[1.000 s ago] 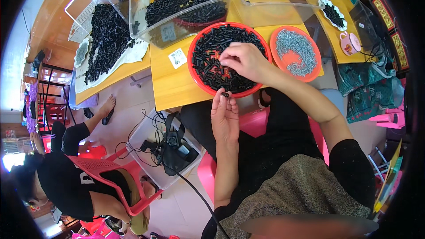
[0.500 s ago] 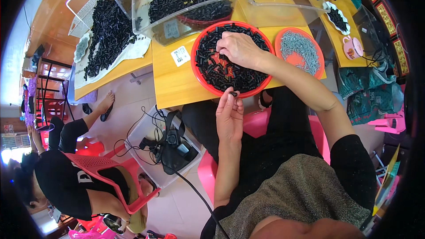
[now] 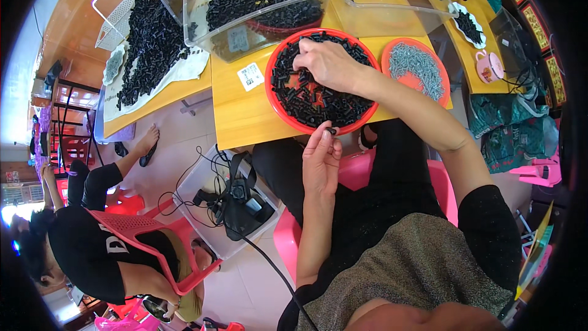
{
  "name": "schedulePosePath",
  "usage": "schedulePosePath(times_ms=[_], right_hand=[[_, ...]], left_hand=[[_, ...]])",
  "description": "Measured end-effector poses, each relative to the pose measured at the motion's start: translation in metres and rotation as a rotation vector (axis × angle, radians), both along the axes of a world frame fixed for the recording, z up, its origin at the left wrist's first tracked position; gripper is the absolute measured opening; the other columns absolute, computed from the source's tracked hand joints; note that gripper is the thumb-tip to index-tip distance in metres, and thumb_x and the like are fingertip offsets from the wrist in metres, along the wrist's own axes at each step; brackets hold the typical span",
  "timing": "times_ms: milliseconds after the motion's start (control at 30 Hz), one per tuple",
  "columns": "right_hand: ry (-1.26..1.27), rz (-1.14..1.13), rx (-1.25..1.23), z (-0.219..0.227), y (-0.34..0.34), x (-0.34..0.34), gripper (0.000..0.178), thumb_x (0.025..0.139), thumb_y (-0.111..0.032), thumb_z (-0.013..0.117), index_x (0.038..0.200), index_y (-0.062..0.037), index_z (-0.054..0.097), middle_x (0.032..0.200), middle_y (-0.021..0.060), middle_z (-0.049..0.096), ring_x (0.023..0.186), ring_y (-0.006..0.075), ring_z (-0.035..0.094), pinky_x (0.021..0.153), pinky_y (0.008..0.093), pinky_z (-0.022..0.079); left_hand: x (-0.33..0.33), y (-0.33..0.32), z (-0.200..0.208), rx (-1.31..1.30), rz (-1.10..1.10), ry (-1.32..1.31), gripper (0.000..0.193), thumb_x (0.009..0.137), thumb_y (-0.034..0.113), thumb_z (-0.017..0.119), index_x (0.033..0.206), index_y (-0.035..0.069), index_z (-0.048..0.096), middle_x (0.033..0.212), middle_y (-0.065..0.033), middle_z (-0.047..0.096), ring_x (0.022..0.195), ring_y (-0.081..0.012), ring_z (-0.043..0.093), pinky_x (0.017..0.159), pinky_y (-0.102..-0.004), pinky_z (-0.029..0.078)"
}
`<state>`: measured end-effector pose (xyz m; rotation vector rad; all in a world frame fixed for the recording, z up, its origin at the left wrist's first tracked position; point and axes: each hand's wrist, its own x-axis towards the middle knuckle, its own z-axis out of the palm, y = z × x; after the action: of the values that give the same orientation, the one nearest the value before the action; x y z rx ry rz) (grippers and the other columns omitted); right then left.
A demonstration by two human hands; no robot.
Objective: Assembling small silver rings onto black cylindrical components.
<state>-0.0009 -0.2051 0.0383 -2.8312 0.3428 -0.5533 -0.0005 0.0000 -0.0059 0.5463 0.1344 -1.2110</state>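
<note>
A round red basin (image 3: 270,95) full of small black cylindrical plastic pieces (image 3: 334,107) stands at the table's front edge. Over the basin, my right hand (image 3: 327,64) reaches in with fingers bent and pressed together among the pieces; its fingertips are partly hidden, so what it holds does not show. Just below the near rim is my left hand (image 3: 321,156), pinching one small black cylinder (image 3: 331,130) between thumb and forefinger. To the right of the basin lies a red plate (image 3: 401,83) with a heap of silver screws (image 3: 422,64).
Behind the basin stands a clear plastic bin (image 3: 229,52) of black pieces. More pieces are heaped on a white cloth (image 3: 195,67) at left. A white bin (image 3: 245,242) with a bag and cables sits on the floor. Another person (image 3: 86,257) sits at lower left.
My right hand has shifted slightly left within the basin. My left hand, still pinching the black cylinder, has moved a little to the right.
</note>
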Motion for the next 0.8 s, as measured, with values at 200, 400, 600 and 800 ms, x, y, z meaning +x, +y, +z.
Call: schedulePosePath(times_ms=[200,400,600,800], right_hand=[[0.009,-0.037,0.17,0.003,0.0,-0.012,0.01,0.08,-0.011,0.058,0.083,-0.0053,0.066,0.087,0.0137,0.056,0.084,0.0326,0.06,0.071,0.0438,0.047],[0.027,0.011,0.174,-0.005,0.006,-0.019,0.008,0.079,-0.01,0.062,0.083,-0.0049,0.066,0.08,0.01,0.056,0.079,0.0292,0.059,0.067,0.0392,0.047],[0.041,0.048,0.209,-0.007,0.012,-0.014,0.007,0.079,-0.01,0.061,0.082,-0.005,0.065,0.08,0.0103,0.054,0.079,0.0296,0.058,0.068,0.0393,0.047],[0.031,0.084,0.235,-0.005,0.019,-0.014,0.007,0.08,-0.01,0.06,0.082,-0.0052,0.065,0.079,0.0102,0.053,0.078,0.0297,0.058,0.068,0.0398,0.046]], left_hand=[[-0.001,-0.001,0.001,0.029,0.011,0.007,0.026,0.09,0.006,0.058,0.116,0.0,0.058,0.093,-0.0072,0.066,0.07,-0.0104,0.057,0.065,-0.0204,0.048],[-0.001,-0.001,-0.001,0.007,0.001,-0.004,0.027,0.09,0.006,0.058,0.116,-0.001,0.058,0.093,-0.0071,0.065,0.069,-0.0105,0.057,0.064,-0.0204,0.048],[-0.001,-0.001,-0.001,-0.005,-0.001,0.0,0.027,0.09,0.007,0.058,0.116,0.0,0.058,0.093,-0.0076,0.065,0.069,-0.0107,0.057,0.064,-0.0204,0.048],[0.0,0.0,-0.002,-0.001,-0.002,0.008,0.026,0.09,0.007,0.059,0.115,0.0,0.059,0.094,-0.0077,0.065,0.07,-0.0108,0.057,0.065,-0.0206,0.048]])
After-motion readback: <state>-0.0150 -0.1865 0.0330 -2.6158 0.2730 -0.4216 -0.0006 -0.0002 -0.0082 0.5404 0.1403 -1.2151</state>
